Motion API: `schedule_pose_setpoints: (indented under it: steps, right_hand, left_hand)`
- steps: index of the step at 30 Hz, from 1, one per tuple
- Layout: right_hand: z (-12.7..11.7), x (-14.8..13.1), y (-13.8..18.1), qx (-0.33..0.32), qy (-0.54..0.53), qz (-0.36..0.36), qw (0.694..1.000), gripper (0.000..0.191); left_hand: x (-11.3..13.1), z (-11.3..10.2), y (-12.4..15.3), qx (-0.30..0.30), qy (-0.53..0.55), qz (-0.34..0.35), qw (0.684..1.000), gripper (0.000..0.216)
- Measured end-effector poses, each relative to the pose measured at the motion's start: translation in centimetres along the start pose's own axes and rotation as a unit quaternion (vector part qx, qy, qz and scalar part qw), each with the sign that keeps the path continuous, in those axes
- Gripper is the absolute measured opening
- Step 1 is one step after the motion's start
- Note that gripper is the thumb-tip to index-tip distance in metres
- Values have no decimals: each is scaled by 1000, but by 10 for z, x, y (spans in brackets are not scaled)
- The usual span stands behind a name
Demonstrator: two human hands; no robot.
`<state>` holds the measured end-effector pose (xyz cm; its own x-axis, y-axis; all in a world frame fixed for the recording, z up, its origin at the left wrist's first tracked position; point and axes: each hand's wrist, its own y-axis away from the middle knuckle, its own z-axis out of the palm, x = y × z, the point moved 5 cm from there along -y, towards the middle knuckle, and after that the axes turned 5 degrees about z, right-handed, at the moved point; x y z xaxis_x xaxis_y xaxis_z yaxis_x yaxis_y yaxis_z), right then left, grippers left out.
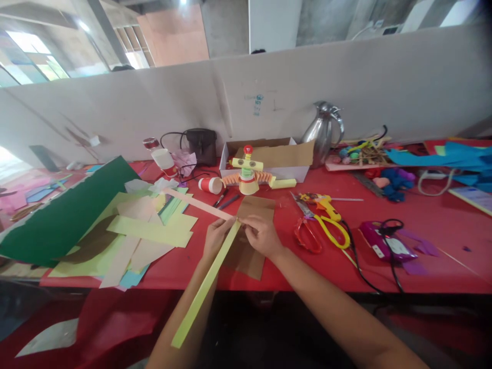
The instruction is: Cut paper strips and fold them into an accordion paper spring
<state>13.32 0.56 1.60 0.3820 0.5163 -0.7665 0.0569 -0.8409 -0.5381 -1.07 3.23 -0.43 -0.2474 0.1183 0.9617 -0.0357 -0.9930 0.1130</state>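
My left hand [215,238] and my right hand [261,236] meet over the red table [442,266], both pinched on the joined ends of two paper strips. A yellow-green strip [203,289] runs from the fingers down toward me. A peach strip [196,203] runs from them up and to the left. A brown paper sheet [249,256] lies flat under my hands. A paper figure [248,177] with folded orange arms stands just beyond.
Loose coloured sheets [146,230] and a large green sheet [65,215] lie at left. Red scissors [307,233], yellow scissors [330,228] and a glue gun [321,201] lie at right, with a purple tool [386,246] and black cable. A cardboard box [277,156], steel jug [325,130] and white partition stand behind.
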Motion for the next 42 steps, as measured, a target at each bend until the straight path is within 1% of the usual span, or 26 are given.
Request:
schedule_pose_setpoints:
  steps: [2, 4, 7, 8, 10, 12, 15, 18, 20, 23, 27, 29, 31, 34, 36, 38, 40, 41, 42]
  right_hand:
    - [-1, 1, 0, 7, -27, 28, 999, 32]
    - [-1, 6, -1, 10, -80, 94, 992, 25]
    - [4, 19, -2, 3, -174, 222, 959, 16]
    - [6, 22, -2, -5, -202, 255, 946, 16]
    - [10, 27, -2, -22, -252, 298, 921, 19]
    - [10, 29, -3, -29, -290, 320, 902, 20]
    - [7, 30, -4, -17, -326, 349, 878, 19]
    - [5, 29, -4, -12, -348, 372, 860, 19]
    - [6, 28, -4, -12, -352, 375, 857, 21]
    - [7, 30, -4, -18, -342, 375, 861, 22]
    - [10, 32, -3, -29, -331, 377, 864, 19]
    - [10, 31, -2, -30, -332, 384, 861, 17]
    - [10, 31, -2, -35, -334, 391, 857, 16]
    - [11, 31, -3, -40, -338, 398, 852, 16]
    - [11, 33, -3, -34, -338, 403, 850, 17]
    - [12, 38, -2, -28, -349, 405, 845, 18]
    - [13, 43, 0, -24, -371, 407, 834, 21]
    - [14, 45, 1, -24, -382, 408, 829, 22]
    - [16, 46, 2, -24, -392, 410, 823, 24]
  left_hand:
    - [2, 3, 3, -10, 8, -11, 1000, 32]
    - [3, 5, 4, -16, 9, -17, 1000, 33]
    - [2, 6, 5, -23, 4, -15, 1000, 31]
    - [1, 6, 4, -28, 3, -11, 1000, 31]
    - [0, 7, 4, -38, 3, -6, 999, 31]
    - [-2, 7, 5, -51, 7, -9, 999, 31]
    - [-5, 9, 7, -69, 23, -23, 997, 33]
    - [-6, 7, 9, -56, 29, -34, 997, 32]
    - [-6, 6, 9, -37, 21, -41, 998, 31]
    - [-6, 4, 10, -20, -3, -57, 998, 30]
    - [-1, 4, 12, -28, -46, -63, 997, 29]
    - [5, 4, 14, -34, -93, -39, 994, 29]
    - [12, 4, 17, -28, -162, 8, 986, 27]
    - [20, 7, 21, -17, -255, 92, 962, 23]
    - [23, 10, 24, -15, -293, 136, 946, 24]
    - [25, 13, 25, -23, -305, 167, 937, 22]
    - [28, 16, 26, -36, -284, 189, 939, 8]
    - [30, 18, 27, -43, -268, 199, 942, 7]
    - [32, 18, 28, -50, -259, 208, 942, 14]
